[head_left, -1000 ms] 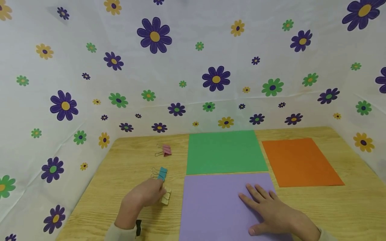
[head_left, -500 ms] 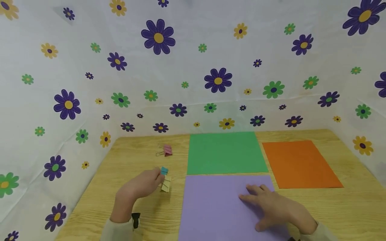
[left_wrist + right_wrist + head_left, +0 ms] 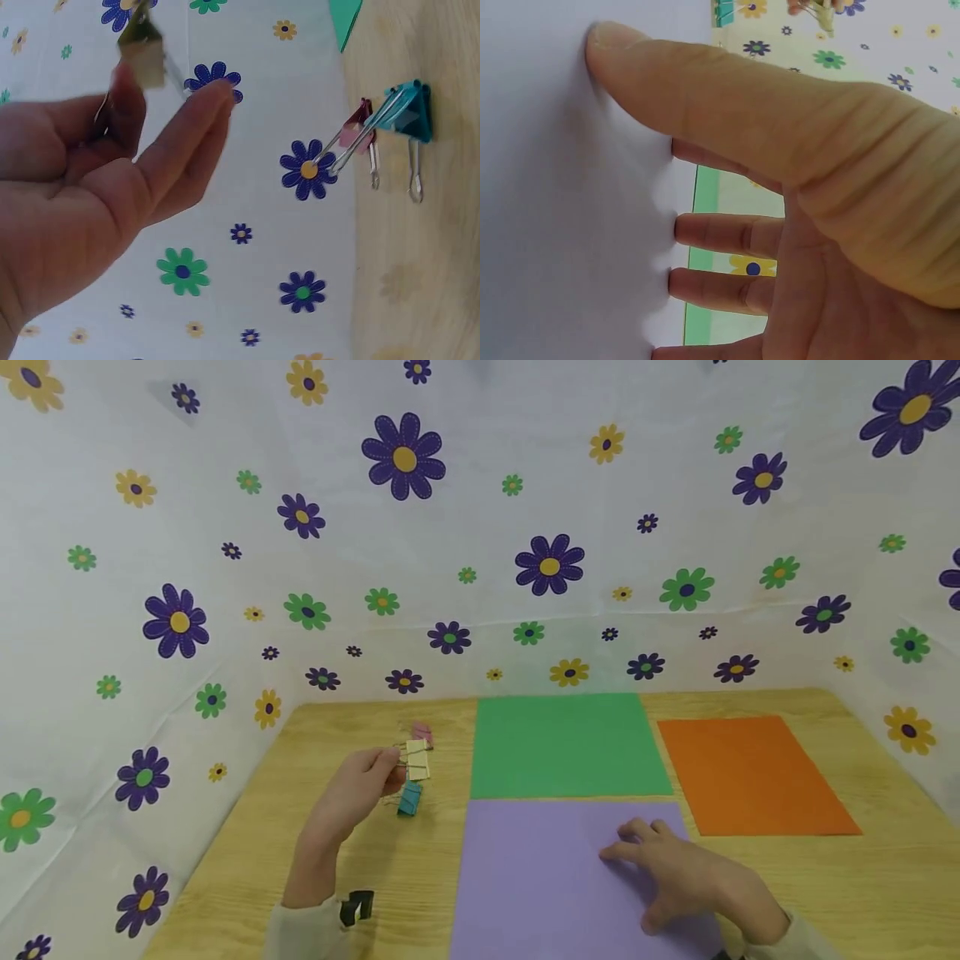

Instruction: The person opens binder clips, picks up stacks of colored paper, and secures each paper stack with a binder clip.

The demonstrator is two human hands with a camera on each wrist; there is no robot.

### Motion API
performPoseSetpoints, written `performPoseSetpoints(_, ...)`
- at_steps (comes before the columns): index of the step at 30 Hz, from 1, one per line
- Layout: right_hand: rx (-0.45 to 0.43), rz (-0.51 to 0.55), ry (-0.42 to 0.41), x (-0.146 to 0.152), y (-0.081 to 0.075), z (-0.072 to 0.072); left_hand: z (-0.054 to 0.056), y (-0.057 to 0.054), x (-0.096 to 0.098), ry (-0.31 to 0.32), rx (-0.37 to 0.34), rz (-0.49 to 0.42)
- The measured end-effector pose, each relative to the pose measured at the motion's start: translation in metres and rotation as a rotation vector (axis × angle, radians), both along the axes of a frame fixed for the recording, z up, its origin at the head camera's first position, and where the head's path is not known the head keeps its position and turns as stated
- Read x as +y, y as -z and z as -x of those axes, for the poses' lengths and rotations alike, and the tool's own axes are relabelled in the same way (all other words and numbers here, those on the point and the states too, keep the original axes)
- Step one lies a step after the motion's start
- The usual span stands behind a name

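My left hand (image 3: 348,797) is raised over the left of the table and pinches a pale yellow binder clip (image 3: 417,760) by its wire handles. In the left wrist view that clip (image 3: 146,60) is blurred at the fingertips. Beneath it on the table lies a blue binder clip (image 3: 409,799), and farther back a pink binder clip (image 3: 422,732), partly covered by the yellow one. On a purple sheet (image 3: 532,877), the spread fingertips of my right hand (image 3: 686,877) rest, palm lifted off it. Thumb and fingers touching the sheet show in the right wrist view.
Beyond the purple sheet lies a green sheet (image 3: 558,747), with a narrow strip of table between them. An orange sheet (image 3: 757,777) lies to the right. A white flower-print cloth (image 3: 472,510) encloses the back and sides of the wooden table (image 3: 262,827).
My left hand has picked up the yellow binder clip from the table and carried it up and away, past the blue one. My right palm has risen from flat onto its fingertips.
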State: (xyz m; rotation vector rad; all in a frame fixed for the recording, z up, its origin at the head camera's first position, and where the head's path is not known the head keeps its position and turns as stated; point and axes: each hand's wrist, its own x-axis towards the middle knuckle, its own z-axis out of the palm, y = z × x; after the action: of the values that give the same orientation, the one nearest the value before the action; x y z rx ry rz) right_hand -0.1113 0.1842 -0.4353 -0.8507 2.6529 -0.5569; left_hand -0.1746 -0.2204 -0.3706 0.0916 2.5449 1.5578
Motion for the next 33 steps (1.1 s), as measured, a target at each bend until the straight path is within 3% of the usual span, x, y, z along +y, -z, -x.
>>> performPoseSetpoints(4,0.011,-0.003,-0.002,0.002,0.003,-0.002,0.003,0.003,-0.005,-0.083,-0.020,-0.306)
performPoseSetpoints(13,0.011,0.003,-0.007,0.004,0.008,-0.005,0.007,0.001,-0.005,-0.137,-0.179,-1.011)
performPoseSetpoints(16,0.005,0.005,-0.003,0.004,0.008,-0.004,0.007,-0.003,-0.006,-0.158,-0.212,-1.179)
performPoseSetpoints(20,-0.005,0.008,-0.001,0.004,0.007,-0.003,0.006,-0.008,-0.005,-0.149,-0.215,-1.261)
performPoseSetpoints(25,-0.002,0.008,-0.004,0.005,0.006,-0.001,0.005,-0.012,-0.003,-0.108,-0.189,-1.252)
performPoseSetpoints(29,0.003,0.006,-0.013,0.004,0.005,0.000,0.003,-0.014,-0.002,-0.117,-0.159,-1.242)
performPoseSetpoints(33,0.031,-0.001,-0.033,0.004,0.004,0.000,0.004,-0.015,0.001,-0.090,-0.125,-1.279)
